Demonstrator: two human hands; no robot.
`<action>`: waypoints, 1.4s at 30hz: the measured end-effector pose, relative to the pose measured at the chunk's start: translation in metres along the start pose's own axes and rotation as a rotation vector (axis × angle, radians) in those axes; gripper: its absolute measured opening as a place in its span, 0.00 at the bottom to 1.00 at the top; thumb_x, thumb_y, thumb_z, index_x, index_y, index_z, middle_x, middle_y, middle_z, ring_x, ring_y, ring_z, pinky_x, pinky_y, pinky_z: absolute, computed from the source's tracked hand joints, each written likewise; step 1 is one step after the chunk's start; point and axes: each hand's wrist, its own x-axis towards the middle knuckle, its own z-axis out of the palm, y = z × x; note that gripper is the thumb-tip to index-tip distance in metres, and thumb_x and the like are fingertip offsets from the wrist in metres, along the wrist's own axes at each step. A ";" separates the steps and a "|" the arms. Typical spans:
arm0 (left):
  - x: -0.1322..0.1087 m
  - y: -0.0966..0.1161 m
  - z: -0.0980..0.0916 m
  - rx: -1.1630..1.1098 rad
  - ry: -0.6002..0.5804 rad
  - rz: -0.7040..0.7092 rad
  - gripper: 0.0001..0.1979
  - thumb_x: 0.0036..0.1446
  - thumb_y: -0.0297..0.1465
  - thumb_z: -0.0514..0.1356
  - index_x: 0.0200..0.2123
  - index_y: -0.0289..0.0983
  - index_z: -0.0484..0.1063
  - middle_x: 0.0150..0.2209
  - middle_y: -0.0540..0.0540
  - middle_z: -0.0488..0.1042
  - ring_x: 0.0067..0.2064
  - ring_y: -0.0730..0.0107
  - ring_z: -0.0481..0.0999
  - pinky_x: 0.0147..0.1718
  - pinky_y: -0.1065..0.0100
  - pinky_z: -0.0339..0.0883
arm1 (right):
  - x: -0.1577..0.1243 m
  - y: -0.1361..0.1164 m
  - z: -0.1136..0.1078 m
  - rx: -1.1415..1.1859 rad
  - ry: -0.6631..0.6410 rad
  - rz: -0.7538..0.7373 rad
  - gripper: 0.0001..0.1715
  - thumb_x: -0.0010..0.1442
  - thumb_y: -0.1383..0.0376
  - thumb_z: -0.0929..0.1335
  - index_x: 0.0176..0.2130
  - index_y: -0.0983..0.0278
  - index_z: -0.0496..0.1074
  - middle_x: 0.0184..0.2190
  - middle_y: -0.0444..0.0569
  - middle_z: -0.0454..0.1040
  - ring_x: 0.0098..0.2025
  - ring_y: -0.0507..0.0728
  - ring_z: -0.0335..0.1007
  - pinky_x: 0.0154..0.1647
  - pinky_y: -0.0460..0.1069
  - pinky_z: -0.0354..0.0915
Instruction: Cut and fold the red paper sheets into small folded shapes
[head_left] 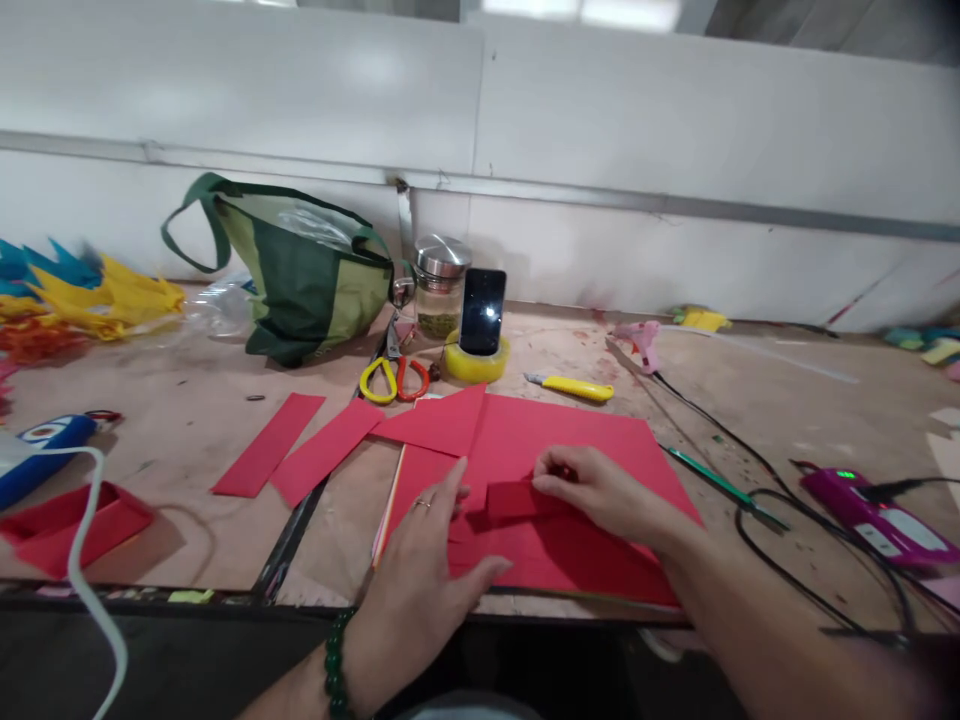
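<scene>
My right hand (592,492) pinches a small red rectangular piece (510,501) between thumb and fingers. That piece is over a stack of large red sheets (574,425) at the table's front edge. To its left, my left hand (420,580) hovers or rests at the stack's lower left, its thumb and fingers apart and holding nothing. A red piece with a slanted edge (446,420) overlaps the stack's upper left corner. Beyond it lie two red strips, one (328,452) partly under that piece and another (270,445) farther left.
Behind the stack are scissors (394,378), a yellow utility knife (577,387) and a phone (482,308) propped in a tape roll (478,368). A glass jar (438,290) stands beside a green bag (300,280). Rightward are a pink glue gun (643,345), green pen-like tool (724,484) and cables.
</scene>
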 end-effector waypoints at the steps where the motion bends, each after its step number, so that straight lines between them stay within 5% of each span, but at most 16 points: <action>1: 0.001 0.002 0.000 -0.151 0.004 -0.045 0.43 0.53 0.40 0.65 0.66 0.40 0.48 0.57 0.38 0.66 0.55 0.55 0.68 0.54 0.51 0.63 | -0.005 -0.003 0.007 0.149 0.040 0.042 0.14 0.61 0.56 0.66 0.29 0.63 0.68 0.25 0.43 0.68 0.28 0.52 0.62 0.29 0.46 0.59; 3: 0.003 0.009 0.001 -0.441 -0.013 -0.097 0.43 0.55 0.43 0.63 0.67 0.41 0.46 0.61 0.39 0.63 0.59 0.57 0.65 0.58 0.54 0.60 | -0.016 -0.010 0.026 0.492 0.147 0.144 0.17 0.60 0.52 0.67 0.30 0.62 0.65 0.24 0.40 0.65 0.26 0.51 0.60 0.27 0.45 0.58; 5: 0.006 0.017 0.004 -0.663 -0.051 -0.139 0.34 0.59 0.45 0.59 0.65 0.40 0.55 0.62 0.40 0.63 0.62 0.58 0.61 0.62 0.56 0.54 | -0.024 -0.017 0.050 0.738 0.184 0.176 0.17 0.59 0.51 0.69 0.31 0.61 0.64 0.25 0.39 0.66 0.25 0.49 0.60 0.26 0.44 0.58; 9: 0.010 0.022 0.012 -1.064 -0.163 -0.178 0.31 0.62 0.52 0.50 0.60 0.39 0.65 0.57 0.39 0.70 0.60 0.52 0.65 0.59 0.50 0.58 | -0.031 -0.028 0.084 0.989 0.179 0.133 0.15 0.57 0.53 0.71 0.34 0.60 0.68 0.31 0.42 0.71 0.33 0.52 0.67 0.35 0.45 0.63; 14: 0.008 0.013 0.011 -0.860 -0.075 -0.083 0.27 0.62 0.49 0.53 0.58 0.41 0.68 0.57 0.41 0.71 0.62 0.51 0.62 0.59 0.49 0.58 | -0.032 -0.032 0.081 1.107 0.094 0.184 0.15 0.54 0.53 0.73 0.36 0.58 0.70 0.31 0.42 0.71 0.29 0.52 0.68 0.30 0.46 0.65; 17: 0.005 0.014 0.004 -0.739 -0.034 -0.034 0.26 0.61 0.48 0.54 0.56 0.41 0.70 0.57 0.42 0.70 0.63 0.52 0.62 0.61 0.50 0.57 | -0.033 -0.032 0.078 1.085 0.127 0.157 0.16 0.54 0.54 0.73 0.30 0.60 0.67 0.28 0.41 0.68 0.27 0.49 0.64 0.28 0.43 0.62; 24: 0.004 0.024 -0.008 -0.851 -0.146 0.019 0.25 0.61 0.46 0.57 0.56 0.40 0.70 0.55 0.41 0.72 0.57 0.56 0.70 0.58 0.54 0.61 | -0.035 -0.034 0.082 0.948 0.103 0.116 0.17 0.55 0.51 0.71 0.33 0.60 0.66 0.29 0.43 0.69 0.30 0.53 0.67 0.31 0.47 0.64; 32: -0.002 0.021 -0.004 -0.836 -0.213 -0.150 0.27 0.59 0.52 0.54 0.50 0.39 0.74 0.46 0.42 0.77 0.47 0.59 0.76 0.40 0.62 0.75 | -0.036 -0.047 0.057 0.346 0.472 -0.082 0.15 0.57 0.56 0.71 0.43 0.59 0.71 0.39 0.50 0.74 0.39 0.57 0.69 0.40 0.51 0.67; 37: -0.005 0.027 -0.003 -0.675 -0.148 -0.115 0.30 0.56 0.57 0.52 0.45 0.39 0.76 0.44 0.43 0.77 0.46 0.59 0.75 0.33 0.66 0.75 | -0.031 -0.059 0.044 0.246 0.401 -0.171 0.06 0.56 0.60 0.71 0.33 0.60 0.76 0.29 0.47 0.73 0.34 0.56 0.69 0.36 0.50 0.66; 42: 0.001 0.033 -0.003 -0.576 -0.187 0.048 0.21 0.61 0.46 0.56 0.39 0.34 0.76 0.36 0.44 0.77 0.37 0.64 0.75 0.37 0.67 0.71 | -0.033 -0.058 0.047 0.330 0.405 -0.110 0.08 0.56 0.60 0.71 0.29 0.62 0.75 0.26 0.46 0.73 0.31 0.54 0.68 0.33 0.48 0.65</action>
